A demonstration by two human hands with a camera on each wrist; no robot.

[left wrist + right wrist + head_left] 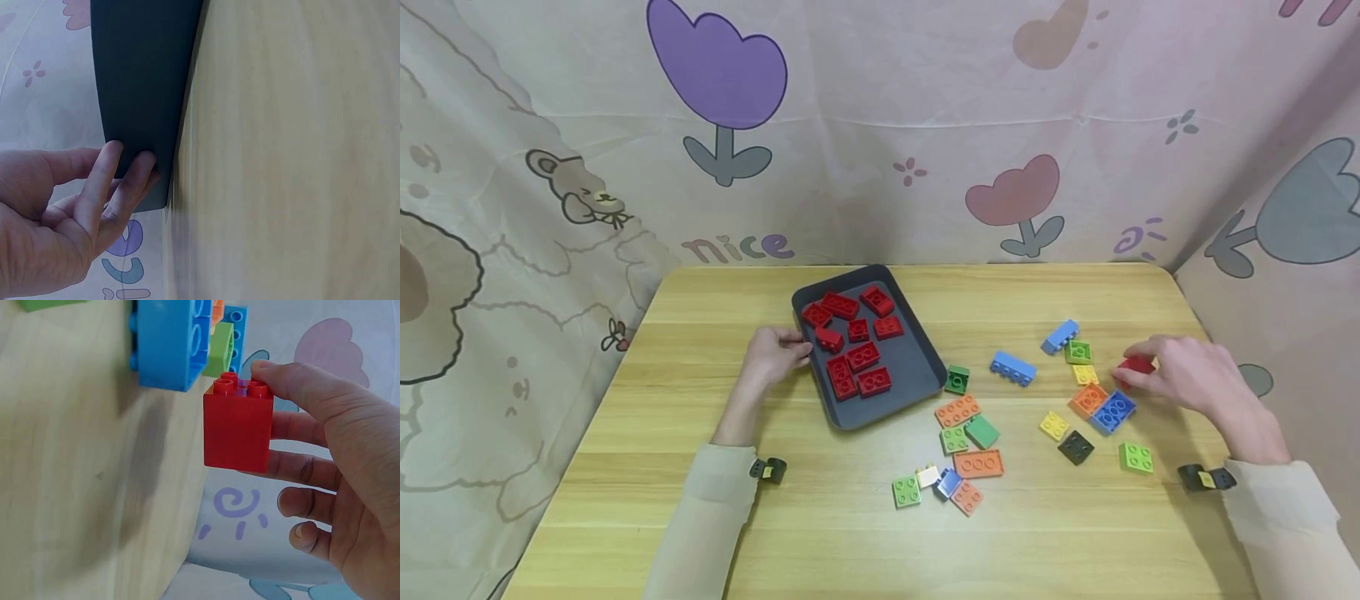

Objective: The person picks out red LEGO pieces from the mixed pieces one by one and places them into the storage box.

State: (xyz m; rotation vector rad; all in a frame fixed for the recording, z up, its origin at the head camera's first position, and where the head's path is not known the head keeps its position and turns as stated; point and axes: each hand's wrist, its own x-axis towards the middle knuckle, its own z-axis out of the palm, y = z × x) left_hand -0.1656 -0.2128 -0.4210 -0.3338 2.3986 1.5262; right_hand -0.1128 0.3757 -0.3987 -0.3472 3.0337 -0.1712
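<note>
A dark grey tray point(917, 392) stands left of centre and holds several red bricks point(863, 356). At the tray's left side is my left hand point(772, 358), its fingertips against the outer wall point(140, 81) near the rim. My right hand point(1195, 375) pinches a red brick point(237, 431) between thumb and fingers, with the studs showing on one end. In the right wrist view, that brick hangs beside the table surface, close to a blue brick point(165, 347) and a light green one point(219, 350).
Loose bricks lie over the middle and right of the wooden table point(820, 550): a blue one point(1013, 368), a black one point(1077, 447), an orange one point(978, 463) and a light green one point(1136, 457), among several others. A patterned cloth point(865, 200) hangs behind.
</note>
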